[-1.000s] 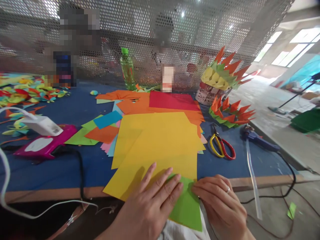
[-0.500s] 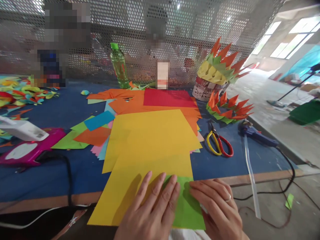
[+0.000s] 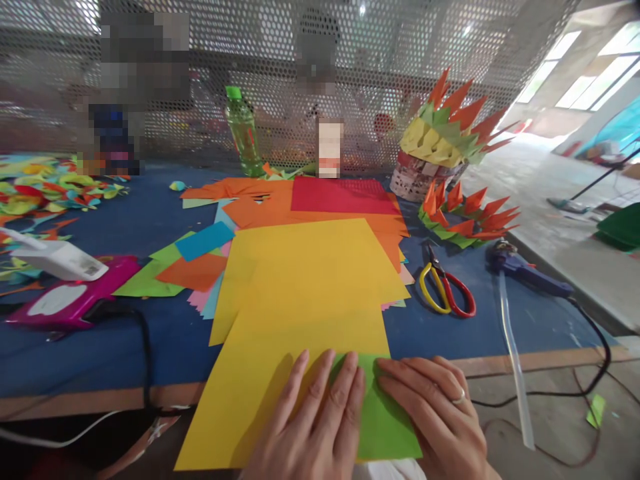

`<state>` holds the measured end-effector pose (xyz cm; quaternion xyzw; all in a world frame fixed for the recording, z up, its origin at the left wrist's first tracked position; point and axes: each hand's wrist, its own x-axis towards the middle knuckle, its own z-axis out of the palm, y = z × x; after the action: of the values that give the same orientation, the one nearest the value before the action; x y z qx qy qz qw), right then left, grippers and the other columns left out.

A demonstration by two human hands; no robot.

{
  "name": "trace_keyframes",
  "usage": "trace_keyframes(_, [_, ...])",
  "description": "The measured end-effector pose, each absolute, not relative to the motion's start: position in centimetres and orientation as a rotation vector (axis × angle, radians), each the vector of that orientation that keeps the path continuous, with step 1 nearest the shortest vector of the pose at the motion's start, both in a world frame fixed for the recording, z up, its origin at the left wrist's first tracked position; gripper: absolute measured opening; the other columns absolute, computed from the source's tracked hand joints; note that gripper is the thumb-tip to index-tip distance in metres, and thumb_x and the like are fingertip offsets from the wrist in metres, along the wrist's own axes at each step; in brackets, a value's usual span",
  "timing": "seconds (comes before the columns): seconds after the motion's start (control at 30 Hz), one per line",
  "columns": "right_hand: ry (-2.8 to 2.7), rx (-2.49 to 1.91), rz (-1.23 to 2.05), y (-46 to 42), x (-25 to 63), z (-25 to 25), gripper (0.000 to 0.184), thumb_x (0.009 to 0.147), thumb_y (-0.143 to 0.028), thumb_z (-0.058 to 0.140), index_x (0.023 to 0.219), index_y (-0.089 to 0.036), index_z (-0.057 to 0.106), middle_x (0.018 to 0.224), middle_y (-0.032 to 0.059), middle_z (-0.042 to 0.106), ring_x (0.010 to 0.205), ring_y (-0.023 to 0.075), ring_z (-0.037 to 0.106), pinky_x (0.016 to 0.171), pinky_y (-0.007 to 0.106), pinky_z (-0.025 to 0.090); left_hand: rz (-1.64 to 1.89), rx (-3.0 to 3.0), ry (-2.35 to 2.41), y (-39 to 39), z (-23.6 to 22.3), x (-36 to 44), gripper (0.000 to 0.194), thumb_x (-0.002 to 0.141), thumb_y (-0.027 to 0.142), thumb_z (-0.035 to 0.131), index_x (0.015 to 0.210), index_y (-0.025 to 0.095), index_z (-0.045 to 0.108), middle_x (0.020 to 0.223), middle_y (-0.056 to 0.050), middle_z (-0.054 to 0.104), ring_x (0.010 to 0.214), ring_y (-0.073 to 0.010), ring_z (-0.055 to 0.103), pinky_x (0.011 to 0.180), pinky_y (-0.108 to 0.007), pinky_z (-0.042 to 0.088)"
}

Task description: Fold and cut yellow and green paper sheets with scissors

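A green sheet of paper (image 3: 383,407) lies on the right part of a large yellow sheet (image 3: 220,400), which overhangs the table's front edge. My left hand (image 3: 315,420) rests flat with fingers outstretched, spanning the green sheet's left side and the yellow one. At the green sheet's right edge, my right hand (image 3: 435,407) has its fingers together on top and curls round the side; its thumb is hidden. A ring sits on one of its fingers. Another yellow sheet (image 3: 310,257) lies under the far end of the large one.
Scissors (image 3: 447,287), a glue gun (image 3: 530,270) with a clear glue stick and a spiky paper ring (image 3: 470,217) lie on the right. A taller paper crown (image 3: 445,133), a green bottle (image 3: 243,133) and red paper (image 3: 343,195) stand behind. A pink device (image 3: 75,293) is left.
The view has shifted slightly, so the table's things appear a little further right. Both hands stay on the papers, with the right fingers reaching slightly further over the green sheet.
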<state>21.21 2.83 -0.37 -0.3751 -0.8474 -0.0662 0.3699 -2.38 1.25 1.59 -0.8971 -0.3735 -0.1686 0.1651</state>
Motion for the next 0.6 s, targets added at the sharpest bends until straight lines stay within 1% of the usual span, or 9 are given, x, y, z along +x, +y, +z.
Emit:
trace_keyframes(0.07, [-2.166, -0.955, -0.212, 3.0, 21.3, -0.1, 0.038, 0.084, 0.004, 0.049, 0.109, -0.014, 0.072, 0.107, 0.0084, 0.080, 0.103, 0.0225, 0.065, 0.096, 0.041, 0.040, -0.550, -2.543, -1.120, 1.2, 1.5, -1.9, 0.046, 0.097, 0.022, 0.041, 0.138, 0.009, 0.058, 0.147, -0.010, 0.058, 0.134, -0.0301, 0.052, 0.126, -0.052, 0.011])
trace_keyframes(0.17, [-2.175, -0.943, -0.275, 3.5, 21.7, 0.3, 0.035, 0.085, 0.000, 0.052, 0.111, -0.013, 0.072, 0.105, 0.0091, 0.080, 0.102, 0.0241, 0.065, 0.094, 0.042, 0.041, -0.614, -2.523, -1.178, 1.5, 1.5, -0.9, 0.046, 0.097, 0.023, 0.042, 0.138, 0.009, 0.058, 0.146, -0.010, 0.058, 0.133, -0.0304, 0.053, 0.125, -0.051, 0.014])
trace_keyframes(0.27, [-2.172, -0.974, -0.295, 4.3, 22.3, 0.8, 0.038, 0.084, 0.000, 0.052, 0.112, -0.016, 0.072, 0.105, 0.0067, 0.080, 0.101, 0.0244, 0.066, 0.093, 0.042, 0.041, -0.611, -2.506, -1.227, 2.1, 1.7, 0.1, 0.047, 0.097, 0.022, 0.043, 0.140, 0.008, 0.056, 0.147, -0.010, 0.057, 0.134, -0.0307, 0.053, 0.123, -0.049, 0.018])
trace_keyframes(0.33, [-2.187, -1.000, -0.278, 4.7, 22.5, 1.1, 0.039, 0.084, -0.001, 0.051, 0.113, -0.017, 0.071, 0.108, 0.0054, 0.080, 0.102, 0.0249, 0.065, 0.094, 0.043, 0.041, -0.609, -2.504, -1.262, 2.5, 1.8, 0.5, 0.046, 0.097, 0.021, 0.042, 0.140, 0.009, 0.056, 0.146, -0.010, 0.058, 0.134, -0.0308, 0.053, 0.122, -0.049, 0.020])
trace_keyframes(0.43, [-2.206, -1.022, -0.210, 5.2, 22.7, 1.3, 0.036, 0.087, -0.002, 0.050, 0.111, -0.017, 0.071, 0.109, 0.0056, 0.079, 0.103, 0.0248, 0.064, 0.094, 0.044, 0.040, -0.627, -2.505, -1.273, 2.8, 1.8, 0.6, 0.045, 0.098, 0.021, 0.041, 0.138, 0.009, 0.058, 0.145, -0.010, 0.059, 0.133, -0.0307, 0.053, 0.120, -0.049, 0.023])
trace_keyframes(0.6, [-2.175, -1.042, -0.086, 5.6, 22.4, 1.4, 0.031, 0.089, 0.002, 0.053, 0.105, -0.020, 0.069, 0.105, 0.0041, 0.078, 0.103, 0.0227, 0.062, 0.091, 0.041, 0.044, -0.589, -2.557, -1.216, 3.1, 1.8, 0.1, 0.045, 0.098, 0.024, 0.043, 0.138, 0.010, 0.058, 0.145, -0.010, 0.059, 0.130, -0.0294, 0.055, 0.118, -0.048, 0.025])
